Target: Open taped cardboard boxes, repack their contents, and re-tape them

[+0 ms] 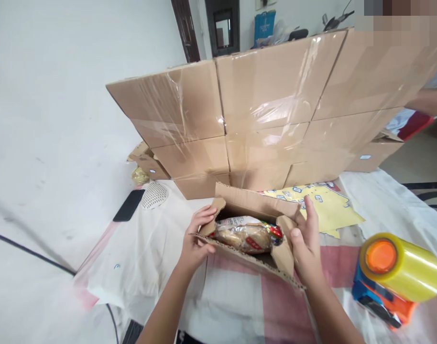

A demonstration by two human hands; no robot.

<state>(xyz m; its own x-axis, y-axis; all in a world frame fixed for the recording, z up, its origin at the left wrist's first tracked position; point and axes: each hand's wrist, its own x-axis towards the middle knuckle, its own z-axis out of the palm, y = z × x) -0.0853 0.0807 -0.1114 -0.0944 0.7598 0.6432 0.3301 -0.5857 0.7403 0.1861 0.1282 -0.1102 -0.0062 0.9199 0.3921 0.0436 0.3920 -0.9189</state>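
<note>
Between my two hands is a small cardboard box point(254, 197) with its top flaps open. Inside lies a shiny food packet point(245, 236) of clear and printed plastic, with red and green at its right end. My left hand point(197, 234) grips the left end, thumb at the near edge and fingers by the side flap. The right end is held by my right hand point(307, 243), its thumb against the side flap and its other fingers partly hidden behind the cardboard. Neither hand touches the packet.
A tall taped cardboard panel point(265, 105) stands behind the box. Yellow paper sheets point(329, 210) lie beyond my right hand. At right is a tape dispenser point(383, 306) with a yellow tape roll point(415, 267). A black phone-like slab point(128, 205) rests at left. Another person's arm point(428, 101) shows at far right.
</note>
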